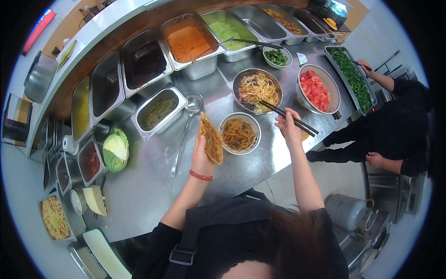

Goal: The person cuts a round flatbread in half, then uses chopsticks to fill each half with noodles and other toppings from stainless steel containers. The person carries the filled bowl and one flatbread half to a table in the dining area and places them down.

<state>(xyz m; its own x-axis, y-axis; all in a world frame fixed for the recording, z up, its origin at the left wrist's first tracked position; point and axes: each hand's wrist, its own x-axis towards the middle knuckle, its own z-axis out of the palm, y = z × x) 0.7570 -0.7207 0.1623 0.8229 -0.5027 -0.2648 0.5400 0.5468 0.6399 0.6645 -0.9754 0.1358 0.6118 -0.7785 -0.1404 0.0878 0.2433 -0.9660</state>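
Note:
My left hand (202,155), a red bangle on its wrist, holds a folded flatbread (212,141) with shredded filling showing along its opening. In my right hand (291,127) is a pair of dark chopsticks (303,126), their tips at the near rim of a metal bowl of noodles (259,87). Between the hands, a white bowl of brown shredded food (238,134) stands on the steel table, just right of the flatbread. A long-handled ladle (186,129) lies left of the flatbread. To the right stands a large bowl of cut tomatoes (314,91).
Deep steel pans (190,40) line the counter's back. A smaller pan of pickled greens (161,110) and a cabbage (115,150) stand left. A small bowl of chopped greens (276,57) is at the back. At right, a co-worker's hand (365,67) reaches over a greens tray (350,78).

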